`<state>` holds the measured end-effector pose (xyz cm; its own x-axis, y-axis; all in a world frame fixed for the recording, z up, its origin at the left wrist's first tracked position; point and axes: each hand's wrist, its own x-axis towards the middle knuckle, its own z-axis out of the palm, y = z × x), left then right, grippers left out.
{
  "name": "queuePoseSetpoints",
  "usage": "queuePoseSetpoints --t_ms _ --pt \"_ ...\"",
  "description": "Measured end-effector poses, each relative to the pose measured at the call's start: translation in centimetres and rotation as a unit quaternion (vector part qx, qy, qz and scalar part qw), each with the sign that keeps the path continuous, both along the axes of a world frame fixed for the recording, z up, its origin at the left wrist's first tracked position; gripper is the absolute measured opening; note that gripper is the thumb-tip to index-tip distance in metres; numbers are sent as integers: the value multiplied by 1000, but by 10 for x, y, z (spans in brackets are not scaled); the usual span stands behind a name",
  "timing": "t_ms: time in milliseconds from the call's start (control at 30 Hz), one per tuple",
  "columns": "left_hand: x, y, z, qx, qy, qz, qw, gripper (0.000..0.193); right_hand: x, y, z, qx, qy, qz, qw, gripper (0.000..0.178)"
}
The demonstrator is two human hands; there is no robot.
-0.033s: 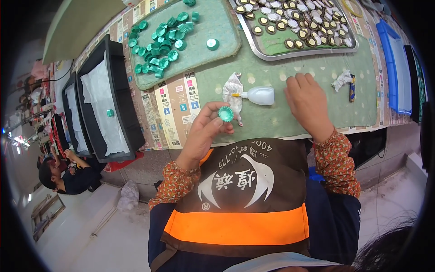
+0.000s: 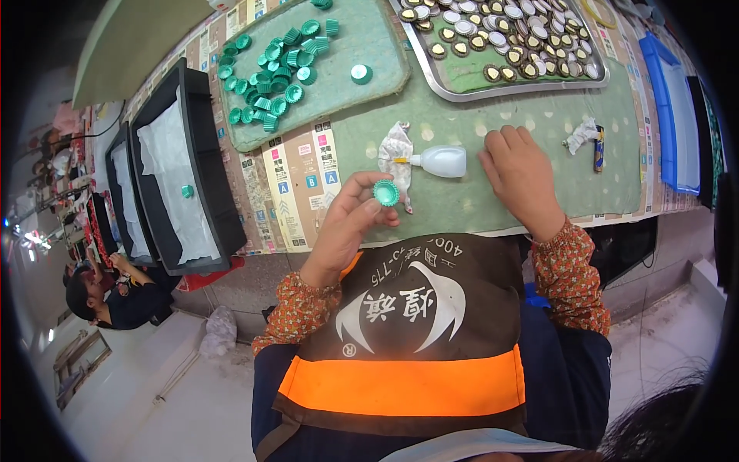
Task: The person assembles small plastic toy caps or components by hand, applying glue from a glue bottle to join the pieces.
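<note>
Head view. Left hand [image 2: 350, 219]: grip pinching one green fluted cap [image 2: 386, 193], hollow side showing, over the green mat [image 2: 454, 209]. Right hand [image 2: 522, 175]: fingers curled; contents of grip, cannot tell. Between hands: pale squeeze bottle [image 2: 445, 162], nozzle over crumpled cloth [image 2: 395, 146]. Beyond: heaped green caps [image 2: 293, 94]; metal tray [image 2: 493, 96] of round pieces [image 2: 528, 71].

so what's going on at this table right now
A person's left hand holds a small fluted green cap between thumb and fingers. The right hand, fingers curled, is at the green mat, apart from the translucent squeeze bottle. The bottle lies on its side, its yellow tip over a crumpled cloth. Beyond, a heap of green caps lies at left, and a metal tray of round pieces sits at right.
</note>
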<state>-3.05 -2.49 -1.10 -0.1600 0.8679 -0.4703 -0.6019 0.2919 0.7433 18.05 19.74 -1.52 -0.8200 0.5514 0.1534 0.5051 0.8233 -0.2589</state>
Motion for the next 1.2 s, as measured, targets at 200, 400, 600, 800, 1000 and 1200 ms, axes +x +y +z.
queuePoseSetpoints --t_ms 200,400,600,800,1000,1200 --pt "-1 3 8 3 12 -15 1000 39 15 15 -7 -266 143 -102 948 14" --pt "2 -3 0 -3 -3 3 1000 39 25 21 1 -190 99 -41 976 24" --pt "1 -1 4 -4 0 -7 1000 40 21 16 3 -165 58 -11 985 35" --pt "3 1 6 -7 -12 5 1000 43 21 18 -1 -163 67 5 984 30" --pt "6 1 4 -2 -50 4 999 44 14 -5 7 -270 129 1 954 30" --pt "12 1 0 -10 -71 15 997 45 -12 -45 31 -357 165 40 918 32"
